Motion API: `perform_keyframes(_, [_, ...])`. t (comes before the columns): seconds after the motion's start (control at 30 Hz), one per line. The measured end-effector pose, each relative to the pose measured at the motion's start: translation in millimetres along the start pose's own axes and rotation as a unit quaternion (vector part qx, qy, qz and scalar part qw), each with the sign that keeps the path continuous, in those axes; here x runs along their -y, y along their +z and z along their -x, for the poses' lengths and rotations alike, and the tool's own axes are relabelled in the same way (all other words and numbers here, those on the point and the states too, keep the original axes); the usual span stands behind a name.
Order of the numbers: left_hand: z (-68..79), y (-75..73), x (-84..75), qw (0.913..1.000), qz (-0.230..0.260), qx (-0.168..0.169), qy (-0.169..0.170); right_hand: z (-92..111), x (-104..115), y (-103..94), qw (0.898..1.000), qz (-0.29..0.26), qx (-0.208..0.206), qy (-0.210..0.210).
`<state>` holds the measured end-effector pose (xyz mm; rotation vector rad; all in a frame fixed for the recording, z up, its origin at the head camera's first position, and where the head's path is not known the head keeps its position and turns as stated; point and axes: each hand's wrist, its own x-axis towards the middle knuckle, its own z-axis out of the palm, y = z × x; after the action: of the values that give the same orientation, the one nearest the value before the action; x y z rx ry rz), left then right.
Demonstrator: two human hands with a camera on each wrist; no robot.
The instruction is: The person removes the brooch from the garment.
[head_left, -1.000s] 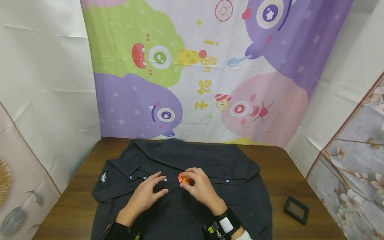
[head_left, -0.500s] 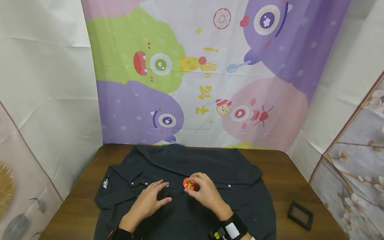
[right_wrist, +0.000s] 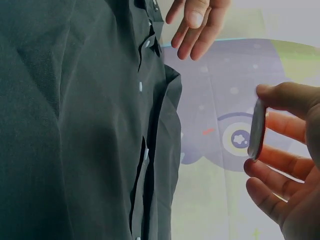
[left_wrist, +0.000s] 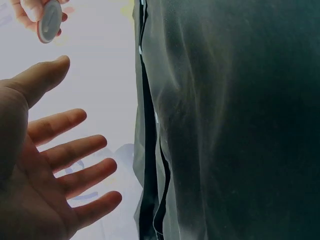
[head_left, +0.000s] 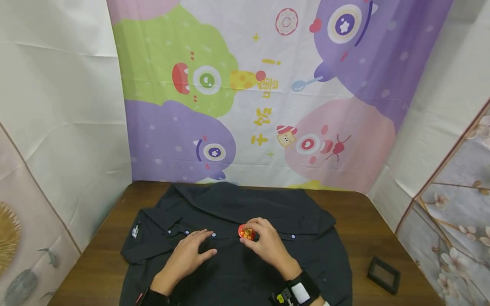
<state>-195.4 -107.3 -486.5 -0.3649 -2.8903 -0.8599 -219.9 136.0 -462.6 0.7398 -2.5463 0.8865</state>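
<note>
A dark shirt [head_left: 226, 272] lies spread on the wooden table, its row of pale buttons running across. Over its middle, my right hand [head_left: 268, 242] pinches a round badge [head_left: 246, 232] between thumb and fingers, the red and gold face showing in the head view. The badge's pale back [left_wrist: 50, 21] shows in the left wrist view, while the right wrist view catches the badge [right_wrist: 257, 129] edge-on, held apart from the cloth. My left hand [head_left: 187, 254] hovers over the shirt's left part, fingers spread with nothing in them; its bare palm [left_wrist: 35, 185] shows in the left wrist view.
A small black rectangular frame [head_left: 384, 275] lies on the wooden table [head_left: 367, 229] to the right of the shirt. Behind the table hangs a cartoon-print cloth [head_left: 264, 93], with white sheeting [head_left: 72, 97] at the sides.
My right hand has shifted a little to the right along the button row with the badge in its fingers. The left hand stays nearly in place. The head view has tilted slightly.
</note>
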Motion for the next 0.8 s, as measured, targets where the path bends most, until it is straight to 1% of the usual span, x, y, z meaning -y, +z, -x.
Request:
perform_keyframes(0.17, [0.4, 0.0, 1.1, 1.0000, -0.006, 0.004, 0.004, 1, -2, -2.1, 1.000, 0.002, 0.005, 0.003])
perform_keyframes(0.33, [0.2, -1.1, 1.1, 0.9999, -0.009, 0.011, 0.003, 2, -4, -4.3, 1.000, 0.006, -0.002, 0.007])
perform_keyframes(0.5, [0.6, -1.8, 1.5, 0.9999, -0.001, 0.014, 0.000, 4, -6, -7.1, 1.000, 0.003, -0.004, 0.013])
perform_keyframes(0.63, [1.8, -1.5, 2.5, 0.9999, 0.005, 0.013, -0.005, 5, -8, -9.7, 1.000, 0.001, -0.003, 0.021])
perform_keyframes(0.8, [2.8, -0.6, 3.7, 0.9999, -0.004, 0.010, -0.002, 7, -10, -11.4, 1.000, 0.007, -0.007, 0.023])
